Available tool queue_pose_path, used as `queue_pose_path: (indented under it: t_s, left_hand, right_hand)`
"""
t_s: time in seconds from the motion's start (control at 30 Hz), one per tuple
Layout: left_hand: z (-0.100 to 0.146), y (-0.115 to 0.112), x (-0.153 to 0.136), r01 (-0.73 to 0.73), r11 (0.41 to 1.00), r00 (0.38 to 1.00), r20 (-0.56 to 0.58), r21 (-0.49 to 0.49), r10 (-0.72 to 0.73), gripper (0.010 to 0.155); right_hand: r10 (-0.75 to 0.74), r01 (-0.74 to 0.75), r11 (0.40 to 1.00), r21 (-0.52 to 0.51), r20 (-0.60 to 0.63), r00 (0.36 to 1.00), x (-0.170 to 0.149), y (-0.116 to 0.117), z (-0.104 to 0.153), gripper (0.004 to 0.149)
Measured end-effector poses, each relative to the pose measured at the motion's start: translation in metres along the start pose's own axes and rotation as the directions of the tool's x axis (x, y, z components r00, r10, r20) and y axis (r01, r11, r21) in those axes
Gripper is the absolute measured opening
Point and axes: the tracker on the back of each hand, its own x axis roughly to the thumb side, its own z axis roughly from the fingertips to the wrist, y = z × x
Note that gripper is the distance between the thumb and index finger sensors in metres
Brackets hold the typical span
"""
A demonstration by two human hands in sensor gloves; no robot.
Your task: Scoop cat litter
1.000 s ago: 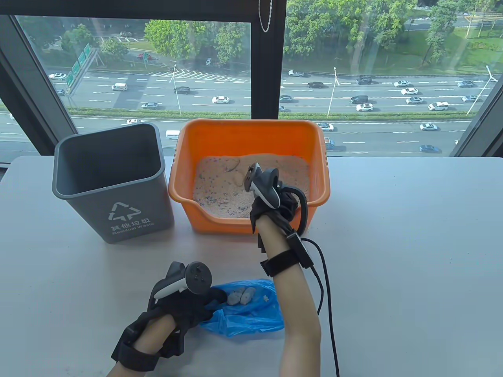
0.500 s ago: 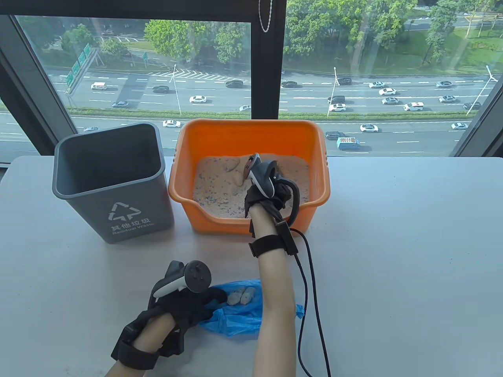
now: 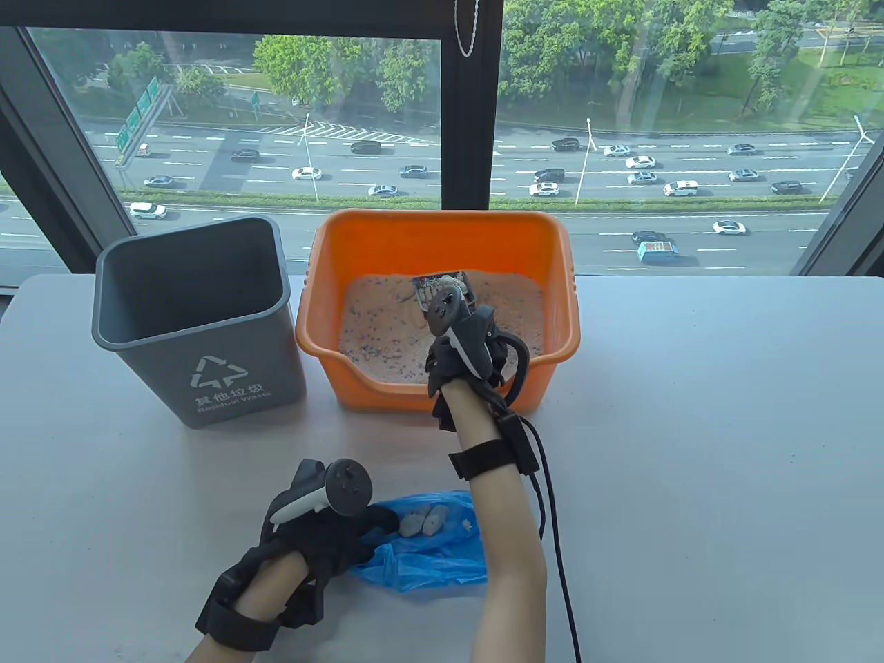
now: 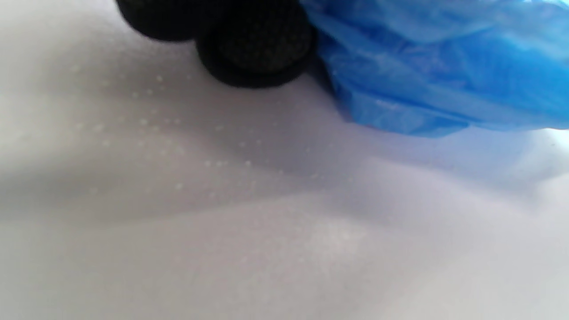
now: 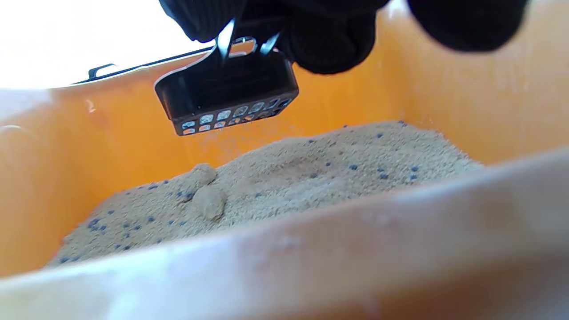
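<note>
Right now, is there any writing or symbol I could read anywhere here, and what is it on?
"其他垃圾" on the grey bin front, under a white recycling triangle.
"Residual Waste" below that, small but just readable.
Green road signs outside the window: too small to read.
Nothing readable on the orange litter box or blue bag.
</note>
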Motion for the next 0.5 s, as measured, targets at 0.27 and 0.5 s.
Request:
queue_pose_path:
  t_s: [0.27,0.5]
  left_hand:
    - [0.000,0.000,0.001,0.003,1.000,1.000,0.002,-0.007,-0.003,0.061]
    - [0.000,-0.001,0.002,0.010,1.000,1.000,0.001,-0.004,-0.010,0.061]
  right_hand:
    - [-0.017,0.025,0.982,-0.189,0.044,0.999,-0.004,-0.005,0.013,0.058]
    - [0.011,0.003,0.986,-0.164,0.086,0.996,-0.007,-0.012,0.017,0.058]
